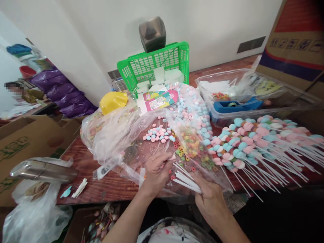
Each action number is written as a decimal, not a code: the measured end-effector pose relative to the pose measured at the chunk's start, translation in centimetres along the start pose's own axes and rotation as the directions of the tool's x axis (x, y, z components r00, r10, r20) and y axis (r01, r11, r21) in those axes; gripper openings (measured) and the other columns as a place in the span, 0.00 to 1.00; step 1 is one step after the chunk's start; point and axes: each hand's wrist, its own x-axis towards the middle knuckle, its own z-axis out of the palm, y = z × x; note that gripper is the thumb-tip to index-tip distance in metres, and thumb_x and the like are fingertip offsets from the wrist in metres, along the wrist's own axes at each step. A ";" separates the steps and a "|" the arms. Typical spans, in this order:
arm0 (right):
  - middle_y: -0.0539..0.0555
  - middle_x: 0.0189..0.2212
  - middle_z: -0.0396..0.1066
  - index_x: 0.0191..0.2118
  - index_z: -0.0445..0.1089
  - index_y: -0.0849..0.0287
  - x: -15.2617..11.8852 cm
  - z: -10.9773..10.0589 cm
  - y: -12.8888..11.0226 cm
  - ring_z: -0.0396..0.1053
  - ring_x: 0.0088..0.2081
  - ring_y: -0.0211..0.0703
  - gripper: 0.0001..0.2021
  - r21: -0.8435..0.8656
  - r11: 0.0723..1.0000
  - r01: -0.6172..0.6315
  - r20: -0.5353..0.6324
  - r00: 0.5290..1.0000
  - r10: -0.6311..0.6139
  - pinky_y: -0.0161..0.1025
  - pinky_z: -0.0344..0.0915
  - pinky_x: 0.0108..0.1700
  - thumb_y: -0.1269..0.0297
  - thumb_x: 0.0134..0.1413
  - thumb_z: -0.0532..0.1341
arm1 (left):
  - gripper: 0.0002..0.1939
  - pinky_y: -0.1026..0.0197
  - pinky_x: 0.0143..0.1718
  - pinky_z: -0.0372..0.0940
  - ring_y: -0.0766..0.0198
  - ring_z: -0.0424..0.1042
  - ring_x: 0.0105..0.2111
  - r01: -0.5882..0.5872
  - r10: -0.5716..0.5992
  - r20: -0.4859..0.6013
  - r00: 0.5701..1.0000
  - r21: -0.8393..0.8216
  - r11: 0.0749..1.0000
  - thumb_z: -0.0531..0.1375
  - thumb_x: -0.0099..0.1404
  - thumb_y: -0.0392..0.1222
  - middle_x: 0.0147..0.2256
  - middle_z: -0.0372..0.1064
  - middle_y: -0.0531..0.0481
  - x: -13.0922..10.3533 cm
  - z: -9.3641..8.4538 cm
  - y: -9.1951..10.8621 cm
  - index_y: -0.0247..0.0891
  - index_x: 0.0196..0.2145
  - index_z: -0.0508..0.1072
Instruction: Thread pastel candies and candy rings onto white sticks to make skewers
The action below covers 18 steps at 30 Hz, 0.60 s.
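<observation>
My left hand (157, 171) is closed in a pinch, with a small pink candy (172, 157) showing at its fingertips. Wrapped round a bundle of thin white sticks (186, 179) is my right hand (210, 195), and the stick ends point toward the left hand. Just beyond both hands, a small pile of pink and blue round candies (159, 133) lies on clear plastic. Colourful ring-shaped pieces (190, 141) spread beside it, some under the plastic film. To the right, many finished-looking sticks threaded with pink and blue candies (255, 138) lie heaped, sticks toward me.
A green basket (186, 62) stands at the back. Right of it is a clear tub (202, 81) holding a blue tape dispenser (236, 105). A yellow bowl (113, 102) rests on bagged rings. A steel flask (43, 171) lies at left, near cardboard boxes (30, 145). Another person sits far left.
</observation>
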 end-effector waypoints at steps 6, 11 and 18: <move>0.55 0.34 0.79 0.50 0.72 0.59 -0.7 1.2 -1.1 0.78 0.32 0.45 0.29 0.188 0.980 -0.072 0.081 0.995 0.057 0.39 0.75 0.37 0.83 0.43 0.48 | 0.13 0.61 0.37 0.71 0.63 0.76 0.35 -0.203 0.192 0.089 0.977 0.130 0.971 0.61 0.59 0.28 0.35 0.77 0.46 -0.5 -0.4 0.0 0.39 0.41 0.77; 0.53 0.35 0.79 0.51 0.73 0.55 -0.9 1.2 0.2 0.77 0.34 0.45 0.28 0.211 0.955 -0.211 0.197 0.966 0.170 0.38 0.75 0.38 0.80 0.45 0.50 | 0.17 0.61 0.40 0.71 0.62 0.75 0.38 -0.192 0.181 0.070 0.981 0.191 0.963 0.61 0.60 0.28 0.38 0.76 0.45 -0.7 -0.5 -0.2 0.39 0.47 0.74; 0.56 0.31 0.79 0.50 0.73 0.62 -1.2 1.5 -0.7 0.78 0.31 0.44 0.24 0.252 0.951 -0.179 0.155 0.978 0.143 0.36 0.74 0.33 0.80 0.50 0.49 | 0.20 0.58 0.41 0.70 0.60 0.74 0.40 -0.313 0.285 0.169 0.943 0.171 0.934 0.55 0.61 0.26 0.38 0.75 0.44 -1.8 -0.6 -0.7 0.40 0.49 0.73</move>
